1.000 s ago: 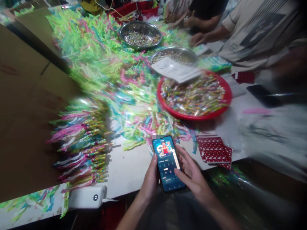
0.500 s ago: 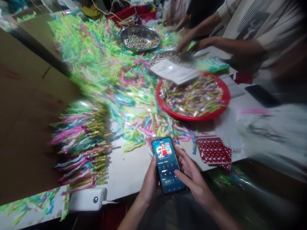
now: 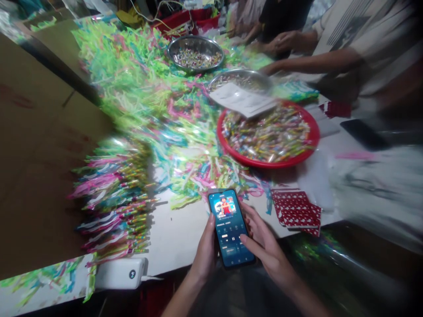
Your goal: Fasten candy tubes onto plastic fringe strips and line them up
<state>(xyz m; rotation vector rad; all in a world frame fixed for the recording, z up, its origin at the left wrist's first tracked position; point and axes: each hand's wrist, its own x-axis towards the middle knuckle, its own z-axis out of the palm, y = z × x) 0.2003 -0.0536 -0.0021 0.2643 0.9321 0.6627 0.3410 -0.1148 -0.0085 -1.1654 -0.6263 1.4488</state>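
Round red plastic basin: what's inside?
The basin holds many small, shiny multicoloured pieces, too blurred to identify. A white paper sheet covers part of its far-left side; contents beneath it and deeper down are hidden.

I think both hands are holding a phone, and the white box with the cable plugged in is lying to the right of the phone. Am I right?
Almost! The white box lies to the left of the phone, as the head view shows. The rest is right: the left hand and right hand hold the phone, and the cable is plugged into the box.
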